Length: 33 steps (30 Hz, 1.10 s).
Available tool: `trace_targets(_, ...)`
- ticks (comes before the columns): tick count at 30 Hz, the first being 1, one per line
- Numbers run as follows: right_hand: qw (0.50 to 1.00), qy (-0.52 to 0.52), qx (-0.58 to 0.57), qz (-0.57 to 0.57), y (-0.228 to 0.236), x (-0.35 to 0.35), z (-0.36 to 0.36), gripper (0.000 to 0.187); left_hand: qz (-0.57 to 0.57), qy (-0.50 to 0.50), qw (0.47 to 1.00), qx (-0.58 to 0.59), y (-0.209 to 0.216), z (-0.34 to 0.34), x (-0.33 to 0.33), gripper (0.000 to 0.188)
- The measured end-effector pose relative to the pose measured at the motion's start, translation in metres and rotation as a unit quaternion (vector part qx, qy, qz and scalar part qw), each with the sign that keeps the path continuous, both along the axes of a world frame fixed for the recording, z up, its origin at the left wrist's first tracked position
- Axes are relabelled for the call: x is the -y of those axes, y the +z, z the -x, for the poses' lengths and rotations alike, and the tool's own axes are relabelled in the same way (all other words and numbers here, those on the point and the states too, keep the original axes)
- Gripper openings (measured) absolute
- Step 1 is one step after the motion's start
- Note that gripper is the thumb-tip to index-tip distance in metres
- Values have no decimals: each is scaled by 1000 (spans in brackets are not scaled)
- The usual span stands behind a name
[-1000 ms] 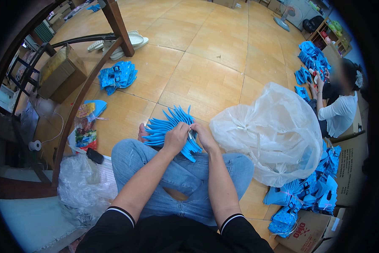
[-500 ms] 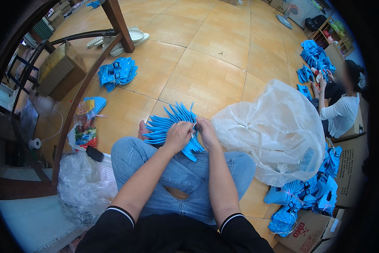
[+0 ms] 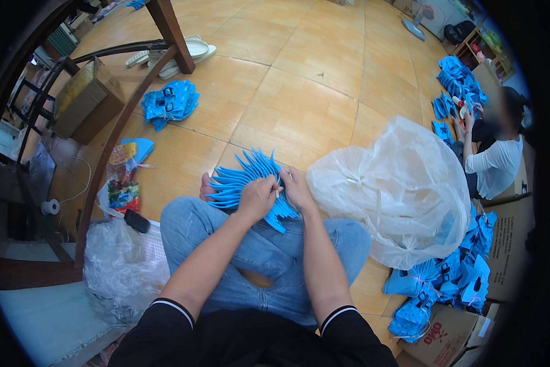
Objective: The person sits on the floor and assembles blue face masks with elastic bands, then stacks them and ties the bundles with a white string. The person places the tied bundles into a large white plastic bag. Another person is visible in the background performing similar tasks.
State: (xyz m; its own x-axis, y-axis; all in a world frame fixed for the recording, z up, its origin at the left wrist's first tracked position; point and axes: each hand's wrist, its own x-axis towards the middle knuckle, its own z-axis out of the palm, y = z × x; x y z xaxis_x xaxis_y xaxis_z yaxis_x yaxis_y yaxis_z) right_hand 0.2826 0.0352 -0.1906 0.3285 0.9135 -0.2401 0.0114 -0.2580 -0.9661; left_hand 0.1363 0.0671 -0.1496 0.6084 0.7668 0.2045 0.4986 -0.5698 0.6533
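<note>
A fanned bundle of flat blue pieces (image 3: pixel 229 186) rests on the floor before my crossed legs, its edges splayed to the left and far side. My left hand (image 3: pixel 258 199) lies over its middle with fingers closed in a pinch. A bit of thin white tie (image 3: pixel 278 194) shows at those fingertips. My right hand (image 3: pixel 297 191) is at the bundle's right edge, its fingers bent and close to the left ones. What the right fingers grip is hidden.
A large translucent plastic bag (image 3: pixel 391 196) lies at right, with blue bundles (image 3: pixel 437 281) and cartons (image 3: pixel 437 339) beyond. More blue bundles (image 3: pixel 170 103) sit at far left, near a wooden frame (image 3: pixel 119 140). Another person (image 3: pixel 492 150) sits far right, handling blue pieces.
My hands have shifted slightly over the bundle. The right fingers have moved a little toward the bundle's far edge, while the left hand stays over its middle.
</note>
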Motion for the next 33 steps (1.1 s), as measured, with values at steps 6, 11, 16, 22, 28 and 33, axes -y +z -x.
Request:
trace_targets(6,993,-56,-107,-17,-14,1,0,28,220,48,965,131,-8,2,-7,18)
trace_targets(11,980,-81,-183,-20,-14,0,3,26,307,38,919,244,-15,1,-11,20)
trace_targets(16,959,-136,-246,-16,-19,0,5,22,273,43,949,152,-8,10,-9,20)
trace_targets(22,893,-215,-387,81,-30,4,6,18,277,40,950,142,-3,21,4,16)
trace_targets(28,904,-196,-371,75,-42,1,4,20,278,43,938,205,0,17,10,18)
trace_targets(33,923,-199,-324,64,-44,2,7,20,322,43,921,216,5,15,18,24)
